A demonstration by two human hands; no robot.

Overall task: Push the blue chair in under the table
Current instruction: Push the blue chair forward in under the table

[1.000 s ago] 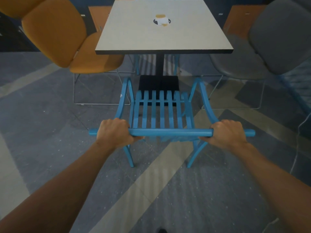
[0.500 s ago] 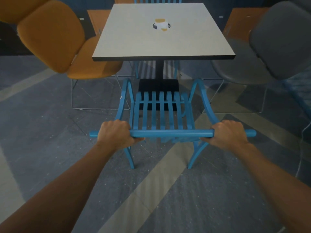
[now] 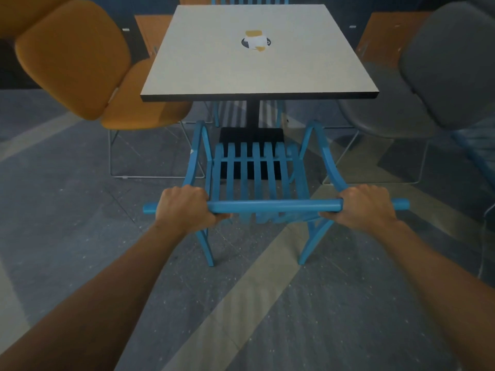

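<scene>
The blue chair (image 3: 257,180) has a slatted seat and curved armrests and stands on the floor right in front of me, facing the table. My left hand (image 3: 184,204) is shut on the left part of its round top rail. My right hand (image 3: 365,203) is shut on the right part of that rail. The square pale table (image 3: 209,76) with a dark edge stands just beyond, on a black pedestal. The chair's front legs are near the pedestal base; the seat lies mostly short of the table's near edge.
An orange chair (image 3: 80,65) stands at the table's left side and a grey chair (image 3: 439,76) at its right, both on wire legs. Another blue chair (image 3: 249,0) is at the far side. A small round item with paper (image 3: 255,41) lies on the tabletop.
The table now looks nearer and larger, with its near edge lower in the frame and closer to the chair's seat. Both hands keep the same grip on the rail.
</scene>
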